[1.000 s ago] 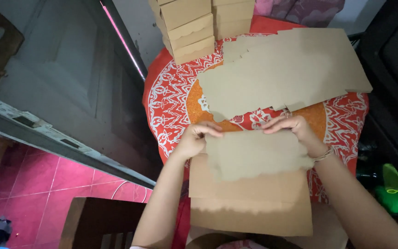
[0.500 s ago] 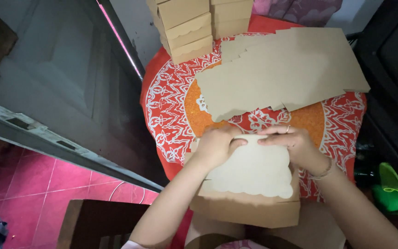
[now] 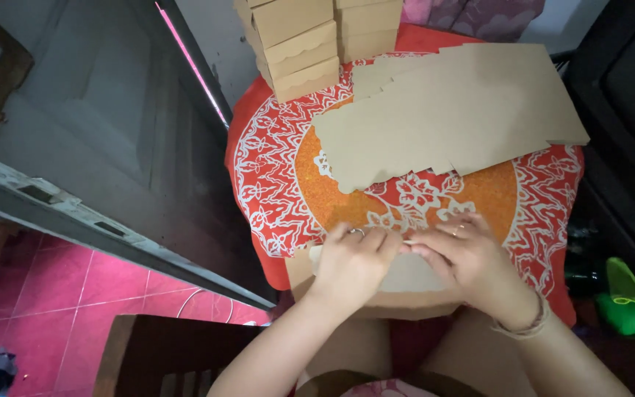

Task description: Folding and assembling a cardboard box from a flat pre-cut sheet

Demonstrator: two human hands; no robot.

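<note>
- At the far left, a grey door [image 3: 90, 132] is seen, with red floor tiles [image 3: 60, 309] below it and the dark back of a wooden chair [image 3: 163, 353] at the near edge.
- Left of centre and far from the person, finished cardboard boxes [image 3: 295, 44] with scalloped lids are stacked on the counter [image 3: 259, 184], which is covered by a red and orange patterned cloth.
- The left hand [image 3: 354, 265] is laid flat on the box being folded [image 3: 413, 283], which sits at the near edge of the counter, partly over it. The fingers are spread and pressed down rather than curled, so the grip is a flat press on the card, not a clench; a ring is worn on one finger.
- The right hand [image 3: 468, 261] is set just beside the left, fingertips meeting it over the same box. Its grip is likewise a downward press on the flap, nothing being enclosed.
- For the fold to come out clean, even pressure should be kept along the crease by both hands, with the box held square against the counter edge so the flap is seated without buckling.
- Further right and beyond the hands, a pile of flat cardboard sheets [image 3: 450, 117] is spread out, untouched.
- At the far right, a green object [image 3: 626, 301] lies low beside the counter; its kind cannot be told.
</note>
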